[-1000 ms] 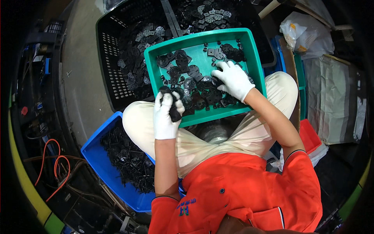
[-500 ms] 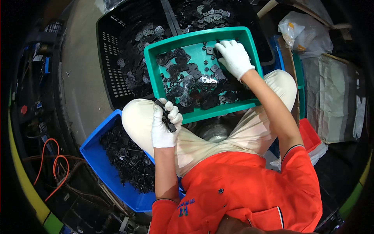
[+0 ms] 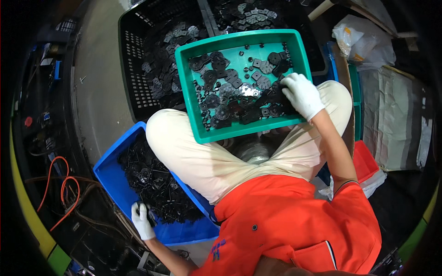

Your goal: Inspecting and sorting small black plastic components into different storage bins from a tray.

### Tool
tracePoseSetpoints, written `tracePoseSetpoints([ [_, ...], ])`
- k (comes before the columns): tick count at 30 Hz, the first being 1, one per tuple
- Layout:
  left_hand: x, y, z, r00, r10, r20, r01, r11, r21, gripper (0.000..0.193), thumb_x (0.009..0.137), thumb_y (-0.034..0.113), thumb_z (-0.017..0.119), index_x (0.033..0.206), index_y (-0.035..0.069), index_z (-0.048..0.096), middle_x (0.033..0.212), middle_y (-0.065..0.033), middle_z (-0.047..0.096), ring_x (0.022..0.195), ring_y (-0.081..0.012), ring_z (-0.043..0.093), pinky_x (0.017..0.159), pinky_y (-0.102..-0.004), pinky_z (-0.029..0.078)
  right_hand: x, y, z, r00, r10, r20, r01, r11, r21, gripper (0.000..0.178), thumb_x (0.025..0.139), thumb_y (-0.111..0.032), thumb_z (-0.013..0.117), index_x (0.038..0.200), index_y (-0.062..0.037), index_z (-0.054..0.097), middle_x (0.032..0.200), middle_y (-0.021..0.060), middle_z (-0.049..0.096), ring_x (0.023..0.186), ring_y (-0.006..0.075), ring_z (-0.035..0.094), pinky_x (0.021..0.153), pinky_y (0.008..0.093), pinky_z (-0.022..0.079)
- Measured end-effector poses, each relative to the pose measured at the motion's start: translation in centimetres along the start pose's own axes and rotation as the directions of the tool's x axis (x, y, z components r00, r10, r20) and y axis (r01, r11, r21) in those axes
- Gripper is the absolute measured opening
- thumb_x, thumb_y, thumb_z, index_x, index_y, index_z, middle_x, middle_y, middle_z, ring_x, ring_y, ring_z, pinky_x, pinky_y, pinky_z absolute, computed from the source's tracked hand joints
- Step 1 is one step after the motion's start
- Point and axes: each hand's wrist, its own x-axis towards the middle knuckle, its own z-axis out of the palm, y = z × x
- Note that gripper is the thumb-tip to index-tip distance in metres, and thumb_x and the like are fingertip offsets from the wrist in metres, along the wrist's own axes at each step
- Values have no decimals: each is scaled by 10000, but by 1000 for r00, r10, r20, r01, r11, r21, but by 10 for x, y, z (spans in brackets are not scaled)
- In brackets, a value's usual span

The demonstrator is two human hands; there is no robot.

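My left hand (image 3: 142, 221), in a white glove, is at the near left side of the blue bin (image 3: 110, 179). Its fingers are closed around small black parts (image 3: 140, 204), partly hidden by the glove. A heap of thin black pieces (image 3: 156, 184) fills much of that bin. Across my knees rests a green tray (image 3: 248, 132) with black discs, square plates and small round pieces (image 3: 230, 85). My gloved right hand (image 3: 303, 95) is over the tray's right side, fingers bent and apart from the thumb, touching dark pieces there. What lies under the palm is hidden.
Beyond the tray stands a large black crate (image 3: 131, 69) with more black parts. To my right are a red bin (image 3: 364, 161), a clear plastic bag (image 3: 366, 43) and a paper-covered box (image 3: 391, 115). An orange hose (image 3: 64, 184) curls at the left.
My left hand, holding black parts, has moved from beside the tray down to the blue bin. My right hand has come nearer, from the tray's far right corner to its right side.
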Motion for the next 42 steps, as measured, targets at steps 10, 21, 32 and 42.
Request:
tracePoseSetpoints([
  [10, 13, -113, -30, 973, 152, -175, 13, 718, 696, 456, 807, 293, 667, 1117, -16, 538, 1028, -190, 602, 953, -333, 572, 852, -404, 432, 30, -1, 32, 979, 203, 18, -199, 972, -121, 460, 766, -114, 616, 1199, -66, 469, 1230, 183, 454, 1064, 352, 485, 860, 420, 458],
  [21, 40, 149, 140, 652, 758, -17, -748, 647, 150, 188, 841, -10, 551, 1018, -35, 609, 1008, -118, 622, 945, -192, 574, 878, -285, 428, 83, 38, 35, 991, -59, -121, 34, 979, -199, 198, 771, -96, 583, 969, -86, 568, 905, 114, 544, 881, 300, 547, 756, 392, 475],
  [32, 88, 231, 410, 150, 811, 566, -981, 52, 184, 229, 793, 174, 614, 995, 97, 540, 968, -109, 549, 850, -320, 587, 712, -406, 486, 59, 13, 0, 865, 395, 310, -473, 434, 766, 165, 855, -126, 573, 916, 27, 555, 825, 104, 607, 700, 134, 598, 594, 263, 497],
  [42, 93, 225, 412, 342, 739, 580, -929, 172, 328, 275, 752, 319, 663, 855, 67, 622, 868, -143, 571, 821, -341, 577, 740, -423, 471, 38, 1, -27, 876, 276, 396, -371, -139, 918, 211, 887, -138, 558, 993, 43, 578, 899, 72, 611, 749, 99, 601, 671, 207, 512],
])
